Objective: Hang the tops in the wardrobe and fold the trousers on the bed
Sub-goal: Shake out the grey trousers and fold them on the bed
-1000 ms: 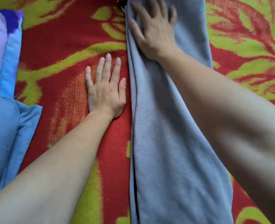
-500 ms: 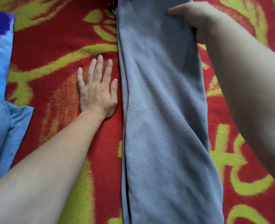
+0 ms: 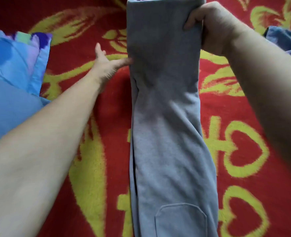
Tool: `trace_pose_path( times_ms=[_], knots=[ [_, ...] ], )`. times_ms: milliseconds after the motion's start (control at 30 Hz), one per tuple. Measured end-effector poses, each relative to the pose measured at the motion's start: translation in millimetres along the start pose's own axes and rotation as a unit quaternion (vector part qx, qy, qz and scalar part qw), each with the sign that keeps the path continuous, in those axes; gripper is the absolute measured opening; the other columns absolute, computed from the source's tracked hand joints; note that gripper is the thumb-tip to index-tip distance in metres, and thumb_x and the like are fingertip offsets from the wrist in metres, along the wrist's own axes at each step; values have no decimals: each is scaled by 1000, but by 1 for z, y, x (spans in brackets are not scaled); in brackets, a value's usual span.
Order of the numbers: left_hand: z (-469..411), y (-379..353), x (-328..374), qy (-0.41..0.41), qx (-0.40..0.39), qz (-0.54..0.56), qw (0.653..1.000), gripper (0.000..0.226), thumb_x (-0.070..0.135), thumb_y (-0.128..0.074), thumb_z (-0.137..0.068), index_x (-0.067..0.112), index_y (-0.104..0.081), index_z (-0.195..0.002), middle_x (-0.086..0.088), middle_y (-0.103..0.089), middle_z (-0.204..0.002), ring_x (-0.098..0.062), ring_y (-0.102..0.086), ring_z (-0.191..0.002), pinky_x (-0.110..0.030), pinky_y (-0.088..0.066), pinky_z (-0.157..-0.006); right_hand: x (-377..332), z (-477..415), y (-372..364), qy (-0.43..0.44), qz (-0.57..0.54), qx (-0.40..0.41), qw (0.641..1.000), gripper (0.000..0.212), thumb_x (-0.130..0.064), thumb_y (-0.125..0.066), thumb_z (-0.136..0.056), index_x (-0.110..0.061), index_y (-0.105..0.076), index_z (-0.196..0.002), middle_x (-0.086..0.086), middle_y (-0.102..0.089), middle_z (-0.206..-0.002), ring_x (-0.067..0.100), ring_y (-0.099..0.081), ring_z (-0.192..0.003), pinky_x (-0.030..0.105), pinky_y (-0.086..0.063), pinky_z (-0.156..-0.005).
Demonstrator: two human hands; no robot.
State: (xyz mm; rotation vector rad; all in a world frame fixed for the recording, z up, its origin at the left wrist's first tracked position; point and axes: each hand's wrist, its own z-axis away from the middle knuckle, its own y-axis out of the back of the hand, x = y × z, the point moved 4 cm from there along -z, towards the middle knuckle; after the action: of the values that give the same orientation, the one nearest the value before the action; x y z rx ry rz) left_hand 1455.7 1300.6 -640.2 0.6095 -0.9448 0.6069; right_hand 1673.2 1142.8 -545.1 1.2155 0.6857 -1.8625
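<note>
Head view looks down on grey trousers (image 3: 165,127), laid lengthwise down the middle of a red and yellow blanket (image 3: 235,134) on the bed, legs stacked one on the other, with a patch pocket (image 3: 180,219) showing at the near end. The step in hand looks like the fold of the trousers: the far end is lifted off the blanket, pinched at its right edge by the right hand (image 3: 208,26), whose grip is closed on the cloth, thumb on top. The left hand (image 3: 107,61) is open and holds nothing, its fingertips touching the trousers' left edge partway up.

The next move likely calls for carrying the raised end toward the pocket end while the left hand steadies the crease line, so that the side edges stay matched.

Left of the trousers the blanket lies bare for a good stretch before a blue pillow (image 3: 16,65). Right of them there is also open blanket, with a dark blue garment (image 3: 288,41) well off to the far right. Both sides leave room for the fold.
</note>
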Motion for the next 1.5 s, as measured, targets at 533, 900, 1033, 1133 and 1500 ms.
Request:
trace_pose_path(
  times_ms=[533,900,1033,1133,1500],
  knots=[
    [84,-57,86,12,-282,-18,959,118,7,-74,-61,23,-8,-157,-1,-29,-158,-11,-32,-143,-42,-24,-120,-23,118,20,-94,105,-157,977,22,-2,-39,-57,-11,-58,-66,7,-53,-74,20,-55,-73,32,-43,-77],
    [105,-90,34,116,-403,9,908,49,7,-68,-73,14,-58,-121,-3,-66,-99,-16,-60,-82,-26,-48,-65,1,128,43,-69,60,-103,990,16,-5,-39,-57,-9,-50,-68,7,-48,-73,21,-53,-69,35,-44,-69],
    [123,-105,22,144,-456,32,878,33,8,-65,-77,19,-60,-108,-1,-64,-79,-12,-57,-62,-22,-44,-52,-2,126,43,-67,43,-123,989,14,-4,-40,-58,-9,-51,-65,6,-51,-71,21,-54,-67,35,-47,-68],
    [118,-113,28,78,-367,62,925,29,-1,-60,-79,21,-72,-94,0,-67,-81,-12,-64,-72,-23,-51,-60,0,120,46,-59,48,-95,993,19,-5,-42,-60,-6,-57,-71,10,-56,-78,25,-59,-76,36,-51,-72],
    [93,-51,122,-159,67,61,983,53,-14,-57,-66,-5,-61,-119,-19,-69,-111,-24,-67,-98,-38,-55,-89,-11,116,67,179,354,270,877,31,-11,-60,-78,-23,-71,-105,0,-64,-105,12,-63,-93,20,-51,-84]
  ],
)
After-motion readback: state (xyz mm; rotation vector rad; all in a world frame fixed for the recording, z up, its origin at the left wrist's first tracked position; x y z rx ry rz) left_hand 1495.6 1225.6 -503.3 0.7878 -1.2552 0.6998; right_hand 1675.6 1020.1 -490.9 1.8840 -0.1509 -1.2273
